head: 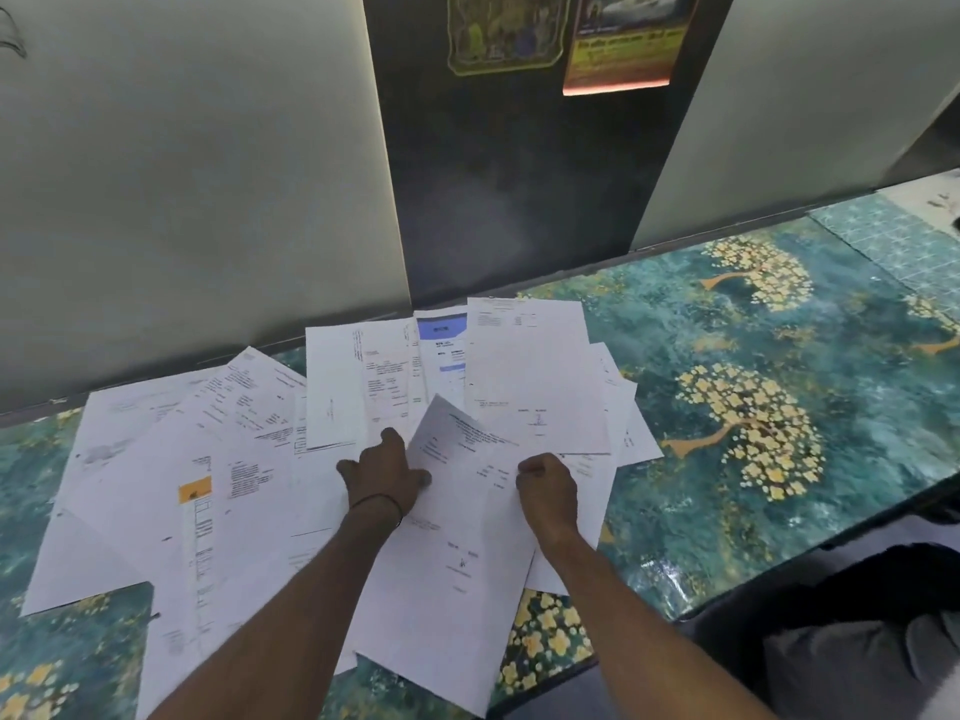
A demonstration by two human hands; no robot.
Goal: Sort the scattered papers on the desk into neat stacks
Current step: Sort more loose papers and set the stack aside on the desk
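Several white printed papers lie fanned and overlapping across the desk [753, 459], which has a teal cover with yellow flower trees. On top near the middle lies a tilted sheet [457, 537]. My left hand [384, 472] presses on this sheet's left edge, fingers spread, with a black band at the wrist. My right hand [545, 491] is curled on the sheet's right edge. One page has a blue header [441, 330] at the back. Another has an orange block [195, 491] at the left.
A grey wall with a dark panel [509, 174] rises right behind the desk, with two posters at its top. The desk's right half shows bare patterned cover. Dark clothing or a seat [857, 641] sits beyond the desk's near right edge.
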